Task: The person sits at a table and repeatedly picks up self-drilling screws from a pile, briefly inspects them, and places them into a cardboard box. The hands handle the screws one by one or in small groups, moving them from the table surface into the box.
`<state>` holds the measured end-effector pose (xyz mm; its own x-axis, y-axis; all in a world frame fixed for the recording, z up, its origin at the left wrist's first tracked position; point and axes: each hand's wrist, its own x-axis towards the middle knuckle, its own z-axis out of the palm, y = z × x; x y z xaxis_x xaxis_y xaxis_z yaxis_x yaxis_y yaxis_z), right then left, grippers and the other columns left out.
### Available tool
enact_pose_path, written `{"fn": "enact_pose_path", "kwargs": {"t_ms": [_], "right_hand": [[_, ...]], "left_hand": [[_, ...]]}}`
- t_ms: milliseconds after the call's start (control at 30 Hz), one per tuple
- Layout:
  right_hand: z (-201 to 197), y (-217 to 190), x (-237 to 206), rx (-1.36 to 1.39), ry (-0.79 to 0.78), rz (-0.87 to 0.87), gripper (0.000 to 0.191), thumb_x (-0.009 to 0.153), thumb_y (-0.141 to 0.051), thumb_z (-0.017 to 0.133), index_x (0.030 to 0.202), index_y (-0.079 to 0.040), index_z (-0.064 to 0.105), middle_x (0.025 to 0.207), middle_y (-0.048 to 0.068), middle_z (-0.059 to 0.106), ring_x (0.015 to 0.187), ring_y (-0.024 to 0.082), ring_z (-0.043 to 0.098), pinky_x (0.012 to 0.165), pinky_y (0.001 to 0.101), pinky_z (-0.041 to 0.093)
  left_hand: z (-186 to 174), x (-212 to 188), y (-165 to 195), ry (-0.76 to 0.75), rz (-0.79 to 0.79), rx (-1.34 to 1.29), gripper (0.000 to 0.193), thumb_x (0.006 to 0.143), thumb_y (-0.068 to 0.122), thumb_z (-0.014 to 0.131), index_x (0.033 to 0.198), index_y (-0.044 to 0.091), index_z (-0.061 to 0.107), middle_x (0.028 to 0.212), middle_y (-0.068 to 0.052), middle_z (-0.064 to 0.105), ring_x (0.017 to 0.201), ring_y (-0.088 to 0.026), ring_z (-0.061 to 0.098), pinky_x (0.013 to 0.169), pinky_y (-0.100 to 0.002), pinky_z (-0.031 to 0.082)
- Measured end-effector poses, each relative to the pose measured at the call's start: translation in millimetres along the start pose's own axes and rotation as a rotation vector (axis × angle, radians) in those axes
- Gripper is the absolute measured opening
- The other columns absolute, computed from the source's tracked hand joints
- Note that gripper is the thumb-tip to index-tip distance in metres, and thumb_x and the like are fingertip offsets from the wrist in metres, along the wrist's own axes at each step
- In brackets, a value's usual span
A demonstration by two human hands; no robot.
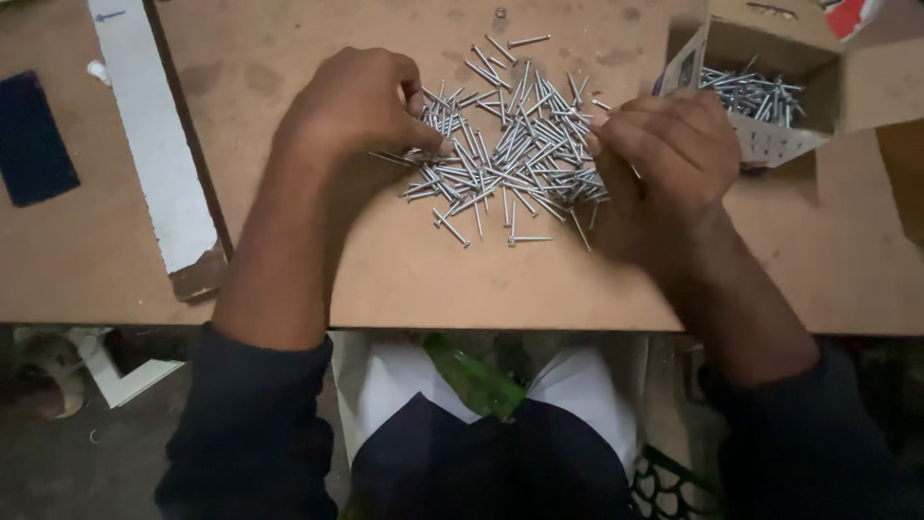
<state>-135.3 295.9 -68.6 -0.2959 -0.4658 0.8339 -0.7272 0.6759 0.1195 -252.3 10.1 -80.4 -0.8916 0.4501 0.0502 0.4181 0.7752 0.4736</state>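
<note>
A loose pile of silver nails [510,144] lies on a brown board table [385,270]. My left hand [358,101] rests at the pile's left edge, fingers curled, pinching a few nails near its thumb. My right hand [664,154] sits at the pile's right edge with fingers bent over nails there; what lies under the fingers is hidden. An open cardboard box [770,87] with more nails inside stands just right of my right hand.
A white strip of board [154,135] lies at the left, beside a dark blue rectangle [34,140]. A small metal nut [500,13] sits at the far edge. The table's front edge runs just below my forearms; a green bottle [472,376] rests in my lap.
</note>
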Motion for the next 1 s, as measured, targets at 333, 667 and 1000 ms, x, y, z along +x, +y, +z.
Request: {"fn": "enact_pose_path", "kwargs": {"t_ms": [333, 667, 1000], "right_hand": [[-42.1, 21.0, -29.8, -0.12, 0.059, 0.133, 0.008, 0.108, 0.002, 0.075, 0.113, 0.002, 0.069, 0.105, 0.014, 0.073, 0.096, 0.029, 0.071, 0.083, 0.0365, 0.055], [-81.4, 128.2, -53.8, 0.197, 0.291, 0.373, 0.019, 0.119, 0.0, 0.069, 0.101, 0.006, 0.067, 0.09, 0.008, 0.07, 0.08, 0.017, 0.067, 0.067, 0.0286, 0.05], [-57.8, 138.7, -90.6, -0.065, 0.209, 0.243, 0.016, 0.108, 0.005, 0.083, 0.097, 0.008, 0.072, 0.087, 0.015, 0.069, 0.076, 0.022, 0.063, 0.064, 0.0311, 0.045]], "left_hand": [[-4.8, -4.6, 4.3, 0.0, -0.053, -0.055, 0.03, 0.067, 0.016, 0.084, 0.096, 0.013, 0.08, 0.089, -0.012, 0.077, 0.081, -0.028, 0.074, 0.079, -0.04, 0.058], [8.1, 1.7, -2.9, 0.206, 0.052, -0.101, 0.041, 0.077, 0.021, 0.08, 0.117, 0.014, 0.076, 0.09, -0.009, 0.076, 0.081, -0.026, 0.072, 0.078, -0.041, 0.055], [26.8, 14.1, -1.8, 0.448, 0.238, -0.284, 0.015, 0.093, 0.007, 0.076, 0.108, 0.005, 0.074, 0.097, -0.007, 0.075, 0.086, -0.016, 0.075, 0.077, -0.03, 0.059]]}}
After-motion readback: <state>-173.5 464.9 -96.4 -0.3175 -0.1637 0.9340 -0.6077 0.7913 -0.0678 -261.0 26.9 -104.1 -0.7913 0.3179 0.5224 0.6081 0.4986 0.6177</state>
